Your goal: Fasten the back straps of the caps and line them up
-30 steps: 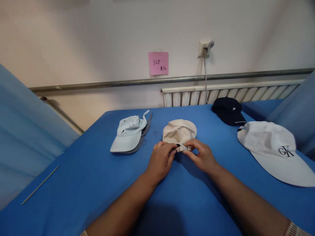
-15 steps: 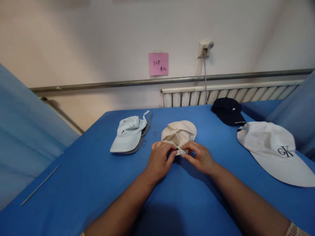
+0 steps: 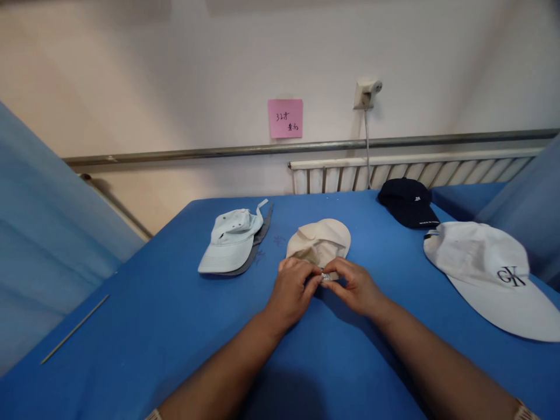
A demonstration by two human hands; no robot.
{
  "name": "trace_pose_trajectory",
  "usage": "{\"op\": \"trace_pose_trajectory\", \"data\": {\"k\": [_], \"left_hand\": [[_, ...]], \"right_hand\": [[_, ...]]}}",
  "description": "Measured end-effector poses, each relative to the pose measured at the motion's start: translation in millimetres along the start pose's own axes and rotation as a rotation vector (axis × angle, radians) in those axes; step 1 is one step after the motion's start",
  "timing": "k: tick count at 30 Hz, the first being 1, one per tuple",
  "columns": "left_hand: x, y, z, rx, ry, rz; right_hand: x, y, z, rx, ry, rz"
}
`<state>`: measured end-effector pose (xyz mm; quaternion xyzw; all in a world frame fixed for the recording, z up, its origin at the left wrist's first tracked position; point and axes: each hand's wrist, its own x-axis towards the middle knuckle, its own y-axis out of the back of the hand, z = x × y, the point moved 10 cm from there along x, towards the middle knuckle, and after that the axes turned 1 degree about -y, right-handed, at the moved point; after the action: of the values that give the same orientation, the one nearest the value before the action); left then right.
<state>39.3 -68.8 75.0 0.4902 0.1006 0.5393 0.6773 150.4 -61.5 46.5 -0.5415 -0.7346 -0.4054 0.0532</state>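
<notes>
A beige cap [image 3: 321,238] lies in the middle of the blue-covered table [image 3: 175,326], its brim pointing away from me. Its back strap, with a small shiny buckle [image 3: 325,277], faces me. My left hand [image 3: 295,289] pinches the strap just left of the buckle. From the other side my right hand [image 3: 354,284] grips the strap between thumb and fingers. The fingertips of both hands almost meet at the buckle and hide part of it.
A pale blue cap [image 3: 230,242] rests over a grey cap [image 3: 258,239] on the left. To the right are a black cap [image 3: 406,201] and a white cap [image 3: 485,262] with dark letters. A thin stick [image 3: 74,329] lies near the left edge. Blue curtains [image 3: 35,221] hang at both sides.
My left hand has shifted right along the strap, closer to my right hand, and covers more of the buckle. The view has tilted slightly; the other caps stay in place.
</notes>
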Motion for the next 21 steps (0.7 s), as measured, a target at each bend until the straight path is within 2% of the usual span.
{"op": "trace_pose_trajectory", "data": {"k": [5, 7, 8, 10, 13, 16, 18, 21], "left_hand": [[1.5, 29.1, -9.1, -0.007, 0.027, 0.145], [-1.0, 38.4, -19.4, -0.110, 0.133, 0.218], [-3.7, 36.7, -26.9, -0.203, 0.219, 0.229], [-12.8, 16.3, -42.4, -0.463, 0.435, 0.182], [-33.8, -37.7, -53.7, -0.956, 0.769, 0.051], [-47.0, -74.2, -57.4, -1.441, 1.006, 0.065], [-47.3, -80.3, -64.2, -1.648, 1.079, 0.141], [-45.1, -72.5, -78.6, -1.751, 1.117, 0.269]], "right_hand": [[0.1, 10.5, 2.3, -0.050, -0.007, 0.094], [-0.3, 12.8, 1.5, -0.054, -0.011, 0.118], [-0.5, 13.8, 0.5, -0.052, -0.010, 0.128], [-0.8, 16.1, -2.5, -0.046, -0.002, 0.146], [-1.5, 19.8, -5.8, -0.051, 0.008, 0.177], [-2.4, 19.7, -5.9, -0.053, 0.014, 0.186], [-2.8, 17.5, -3.9, -0.048, 0.013, 0.178], [-2.8, 14.3, 1.9, -0.046, -0.008, 0.163]]}}
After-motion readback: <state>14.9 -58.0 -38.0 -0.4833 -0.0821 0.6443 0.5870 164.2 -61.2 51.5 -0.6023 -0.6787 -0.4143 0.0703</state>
